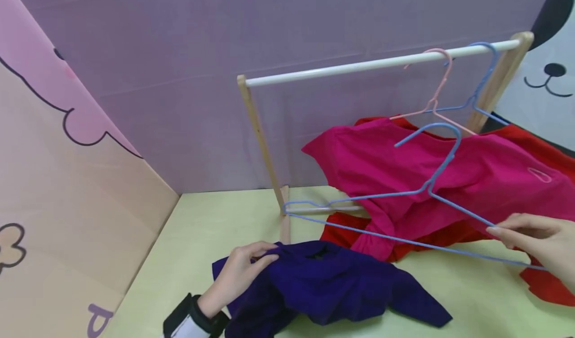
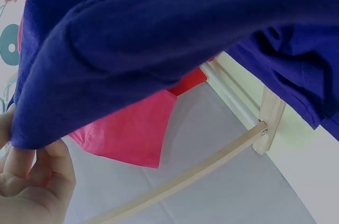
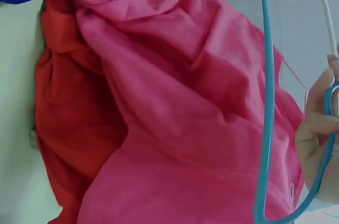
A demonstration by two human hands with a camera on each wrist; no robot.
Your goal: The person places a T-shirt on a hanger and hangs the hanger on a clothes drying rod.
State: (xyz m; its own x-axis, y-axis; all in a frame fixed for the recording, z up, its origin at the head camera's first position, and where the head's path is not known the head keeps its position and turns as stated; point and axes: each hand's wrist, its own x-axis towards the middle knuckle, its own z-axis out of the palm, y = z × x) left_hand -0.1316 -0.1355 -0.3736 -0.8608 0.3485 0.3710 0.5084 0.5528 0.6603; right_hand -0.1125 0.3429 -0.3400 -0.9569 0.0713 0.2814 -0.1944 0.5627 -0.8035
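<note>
A dark blue shirt (image 1: 332, 283) lies crumpled at the front of the table, its collar side raised. My left hand (image 1: 244, 268) pinches its fabric near the neckline; in the left wrist view the fingers (image 2: 58, 168) grip a fold of the blue cloth. My right hand (image 1: 539, 238) holds a blue hanger (image 1: 359, 198) by one end, with nothing hung on it. The hanger's hook points up and its far end reaches out over the blue shirt. In the right wrist view the fingers (image 3: 318, 123) are around the hanger's end.
A small rack with a white rail (image 1: 332, 73) and wooden posts (image 1: 258, 133) stands behind. A pink shirt (image 1: 431, 178) on a pink hanger (image 1: 435, 98) and a red garment (image 1: 534, 143) on another blue hanger (image 1: 482, 78) hang at its right side. Printed walls enclose the table (image 1: 197, 228).
</note>
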